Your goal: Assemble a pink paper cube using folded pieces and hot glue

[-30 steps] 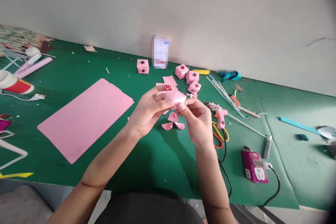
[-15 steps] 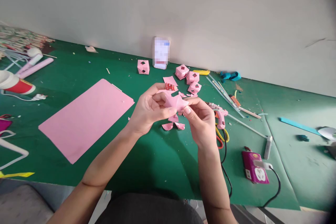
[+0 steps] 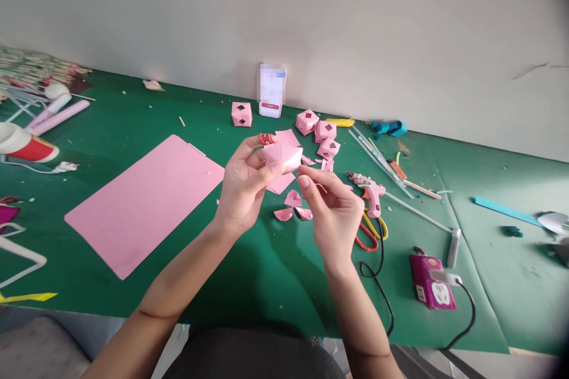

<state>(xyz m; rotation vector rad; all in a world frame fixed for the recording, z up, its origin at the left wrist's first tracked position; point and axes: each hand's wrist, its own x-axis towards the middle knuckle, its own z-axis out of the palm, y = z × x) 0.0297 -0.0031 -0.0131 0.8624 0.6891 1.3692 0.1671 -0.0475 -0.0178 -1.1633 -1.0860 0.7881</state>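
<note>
A folded pink paper piece (image 3: 287,157) is held in the air above the green table. My left hand (image 3: 246,186) is closed on it, thumb in front and fingers behind, with a red patterned wrap on one finger. At the paper's lower right corner, the thumb and index finger of my right hand (image 3: 335,207) are pinched together; the tiny contact spot is hard to see. Below lie small curved pink paper scraps (image 3: 293,198). Behind, several pink paper shapes with diamond-like holes (image 3: 307,122) sit together, and one similar pink shape (image 3: 241,114) stands apart.
A large pink sheet (image 3: 144,207) lies to the left. On the right are a pink glue gun (image 3: 372,192), scissors (image 3: 367,240) and a purple power block (image 3: 431,281) with cords. A phone (image 3: 271,92) leans on the wall. A paper cup (image 3: 29,142) lies far left.
My left hand has shifted slightly left and tilted the folded paper. My right hand has moved a little down and left, its pinch now at the paper's lower corner.
</note>
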